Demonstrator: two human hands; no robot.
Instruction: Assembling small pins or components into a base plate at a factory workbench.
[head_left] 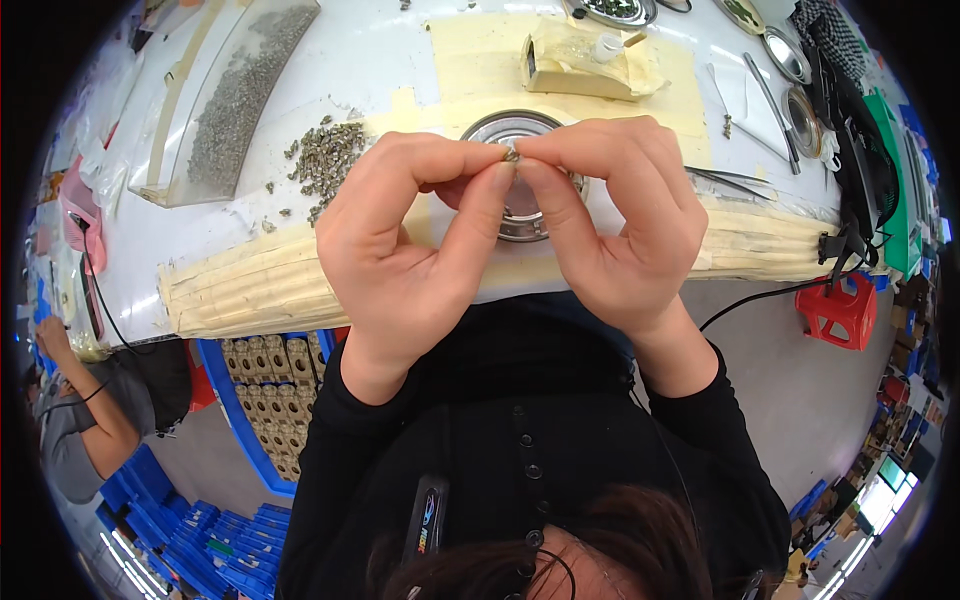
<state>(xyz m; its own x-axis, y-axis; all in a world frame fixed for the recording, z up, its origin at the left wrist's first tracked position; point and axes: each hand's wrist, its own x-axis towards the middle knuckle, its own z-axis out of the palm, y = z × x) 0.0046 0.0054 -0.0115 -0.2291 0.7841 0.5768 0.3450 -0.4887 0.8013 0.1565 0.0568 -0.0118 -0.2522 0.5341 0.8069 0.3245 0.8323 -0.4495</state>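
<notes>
At the left of the workbench (385, 55), a clear plastic tray (178, 178) of fine grey bits slants from the far edge down toward the padded front edge (250, 297). Right of it, nearer the front edge than the far one, lies a loose pile of small metal fittings (325, 160), with a few strays toward the tray. Next comes the left hand (395, 235), its thumb and forefinger pinched at the tips on one small metal fitting (511, 156), the other fingers curled behind. That fitting is held up between the two hands, in line with the round metal tin (488, 127) near the middle of the front edge; its exact shape is too small and too covered to tell. It should be very light, hard and unyielding, hardly fragile, yet its smooth metal could slip or spring from a careless squeeze. Fingertip pads on opposite sides look the best hold, lightly pressed, since there is no room for a fuller grip. The right hand (630, 215) mirrors the left, thumb and forefinger closed on the fitting's other side. Farther right, tweezers (730, 182) lie beside the front edge, a finer hold should bare fingertips prove too broad.
</notes>
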